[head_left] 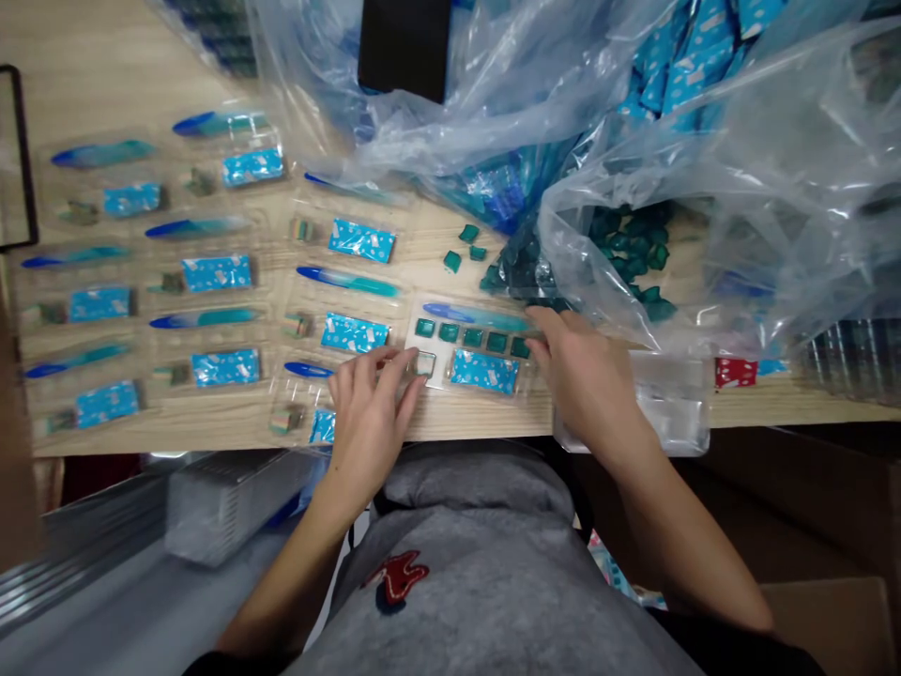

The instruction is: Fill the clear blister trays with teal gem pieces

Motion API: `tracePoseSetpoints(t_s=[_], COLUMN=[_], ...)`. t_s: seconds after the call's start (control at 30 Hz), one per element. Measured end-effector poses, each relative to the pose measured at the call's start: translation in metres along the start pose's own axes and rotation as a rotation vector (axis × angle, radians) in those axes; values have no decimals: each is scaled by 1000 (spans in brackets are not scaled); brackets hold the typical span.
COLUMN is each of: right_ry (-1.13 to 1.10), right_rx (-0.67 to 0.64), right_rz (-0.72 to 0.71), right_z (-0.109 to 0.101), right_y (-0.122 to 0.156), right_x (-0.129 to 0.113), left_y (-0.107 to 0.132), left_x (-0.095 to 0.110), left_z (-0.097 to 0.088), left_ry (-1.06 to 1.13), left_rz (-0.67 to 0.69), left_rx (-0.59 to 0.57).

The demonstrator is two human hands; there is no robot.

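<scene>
In front of me lies a clear plastic tray (pixel 440 380) holding a blue-to-teal pen-shaped tool (pixel 479 316), a row of several teal square pieces (pixel 473 337) and a blue packet with white dots (pixel 484 371). The thumb and index finger of my left hand (pixel 373 404) close at the tray's left end, by a small clear square (pixel 424 363). At the right end, my right hand (pixel 587 376) has its thumb and index finger drawn together beside the last teal piece (pixel 520 347). Whatever sits between those fingertips is hidden.
Similar filled trays (pixel 221 272) stand in rows on the left. Loose teal pieces (pixel 452 261) lie behind my tray, with more in a plastic bag (pixel 633 239). Another bag holds blue packets (pixel 694 70). A black phone (pixel 404 47) rests on top; an unfilled tray (pixel 672 413) sits right.
</scene>
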State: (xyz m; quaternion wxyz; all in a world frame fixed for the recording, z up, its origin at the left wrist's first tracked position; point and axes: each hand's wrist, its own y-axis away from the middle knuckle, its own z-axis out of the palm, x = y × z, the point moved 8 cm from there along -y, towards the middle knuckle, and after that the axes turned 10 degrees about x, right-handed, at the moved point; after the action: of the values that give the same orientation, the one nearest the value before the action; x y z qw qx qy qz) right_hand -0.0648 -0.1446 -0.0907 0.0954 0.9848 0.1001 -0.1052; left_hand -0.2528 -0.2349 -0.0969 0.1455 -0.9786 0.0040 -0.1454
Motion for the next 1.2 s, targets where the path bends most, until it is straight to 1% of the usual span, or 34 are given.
tracePoseSetpoints(t_s=[0.03, 0.07, 0.1, 0.13, 0.17, 0.2, 0.23, 0.27, 0.3, 0.37, 0.43, 0.53, 0.63, 0.77, 0.87, 0.93, 0.97, 1.0, 1.1, 1.13, 1.17, 1.2], right_ry=[-65, -192, -388, -642, -932, -1224, -1487, -1701, -1860, -2036, -2091, -2100, -2070, -2050, -1996, -1953, -1954, -1973, -2106, -2141, -2155, -2136], right_rx=[25, 62, 85, 70, 4, -101, -216, -314, -375, -396, -360, -279, -249, -213, -87, -11, -10, -37, -185, -216, -219, -192], right_rz=[13, 33, 58, 95, 142, 201, 271, 347, 423, 535, 559, 497, 425, 341, 361, 391, 402, 413, 455, 473, 491, 507], right_z=[-1, -3, -4, -4, 0, 5, 9, 12, 13, 12, 9, 0, -7, -16, -17, -14, -10, -4, 17, 23, 27, 28], right_y=[0, -1, 0, 2, 5, 10, 16, 22, 29, 40, 49, 61, 72, 83, 88, 91, 92, 94, 103, 107, 110, 113], right_x=[0, 1, 2, 3, 3, 0, -3, -7, -9, -9, -6, 3, 12, 25, 42, 54, 57, 58, 56, 58, 63, 72], left_y=[-1, -2, -4, -6, -9, -13, -16, -20, -25, -32, -38, -44, -46, -47, -46, -45, -44, -42, -35, -31, -27, -24], left_x=[0, 1, 3, 6, 11, 19, 28, 38, 50, 75, 98, 121, 132, 142, 149, 154, 156, 159, 167, 170, 173, 176], left_z=[0, -1, -3, -5, -8, -13, -19, -25, -32, -42, -44, -38, -34, -33, -30, -25, -22, -19, -11, -8, -6, -4], left_ry=[-15, -20, -2, 46, 120, 211, 302, 380, 435, 474, 472, 468, 488, 535, 566, 584, 592, 599, 604, 605, 606, 606], left_rz=[0, -2, -1, 0, 1, 8, 24, 52, 90, 188, 280, 331, 324, 315, 326, 336, 343, 351, 388, 408, 430, 455], left_rx=[22, 41, 54, 57, 53, 53, 57, 64, 73, 90, 74, 44, 42, 44, 16, -23, -41, -57, -102, -127, -159, -188])
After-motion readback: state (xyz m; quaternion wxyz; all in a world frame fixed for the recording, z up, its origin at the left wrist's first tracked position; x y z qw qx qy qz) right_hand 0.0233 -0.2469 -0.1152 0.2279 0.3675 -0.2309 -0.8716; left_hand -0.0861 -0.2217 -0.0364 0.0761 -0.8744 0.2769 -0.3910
